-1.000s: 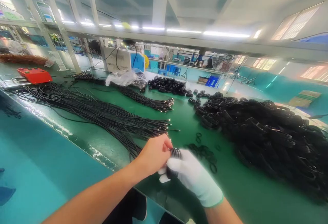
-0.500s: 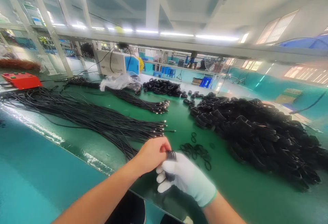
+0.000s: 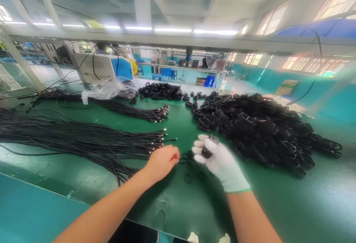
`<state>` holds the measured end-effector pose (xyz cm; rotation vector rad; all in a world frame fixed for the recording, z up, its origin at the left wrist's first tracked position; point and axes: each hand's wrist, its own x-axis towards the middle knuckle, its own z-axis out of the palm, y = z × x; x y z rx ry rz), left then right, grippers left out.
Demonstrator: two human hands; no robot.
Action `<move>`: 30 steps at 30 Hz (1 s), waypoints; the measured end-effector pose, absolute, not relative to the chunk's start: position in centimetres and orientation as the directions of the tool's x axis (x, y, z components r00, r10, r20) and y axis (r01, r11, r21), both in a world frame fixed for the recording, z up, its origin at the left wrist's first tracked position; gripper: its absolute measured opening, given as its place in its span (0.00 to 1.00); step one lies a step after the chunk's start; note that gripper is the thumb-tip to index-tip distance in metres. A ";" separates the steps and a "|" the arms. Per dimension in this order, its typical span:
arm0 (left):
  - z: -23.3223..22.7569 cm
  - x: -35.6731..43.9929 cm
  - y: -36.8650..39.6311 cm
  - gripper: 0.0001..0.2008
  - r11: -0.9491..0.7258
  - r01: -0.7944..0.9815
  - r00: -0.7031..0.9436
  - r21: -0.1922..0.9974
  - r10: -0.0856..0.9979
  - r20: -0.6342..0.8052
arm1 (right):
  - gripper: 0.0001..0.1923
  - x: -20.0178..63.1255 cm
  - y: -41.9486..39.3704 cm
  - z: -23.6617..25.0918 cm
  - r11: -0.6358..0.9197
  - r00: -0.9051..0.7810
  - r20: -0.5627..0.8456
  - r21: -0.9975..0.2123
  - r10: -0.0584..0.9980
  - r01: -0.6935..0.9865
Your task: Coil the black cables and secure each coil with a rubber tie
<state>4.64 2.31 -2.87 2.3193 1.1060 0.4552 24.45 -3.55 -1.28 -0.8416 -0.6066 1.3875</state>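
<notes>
My bare left hand (image 3: 164, 161) is low over the green tabletop, thumb and fingertips pinched together. At its fingertips is a small black ring (image 3: 182, 160), apparently gripped at its edge. More thin black rings (image 3: 188, 177) lie loose beside it, partly in shadow. Higher and to the right, my right hand (image 3: 222, 161) wears a white glove with a green cuff. Its fingers wrap round a wound coil of black cable (image 3: 207, 152), whose upper loops stick out above the thumb. The glove hides much of the coil.
A large heap of coiled black cables (image 3: 258, 132) covers the right of the table (image 3: 133, 202). A smaller heap (image 3: 161, 91) sits behind. Straight black cables with metal ends (image 3: 83, 135) stretch across the left. Clear plastic (image 3: 108, 89) lies near a white-and-blue machine (image 3: 97, 67).
My right hand has carried the coil up and right, away from my left hand. My left hand has left the coil and is now by the loose rings. The view has turned right.
</notes>
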 end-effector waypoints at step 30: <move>0.7 2.2 -1.3 0.11 -0.013 0.102 0.795 0.995 0.602 -0.074 | 0.17 20.2 -4.8 -1.8 -0.237 -0.554 0.180 -0.767 0.813 -0.596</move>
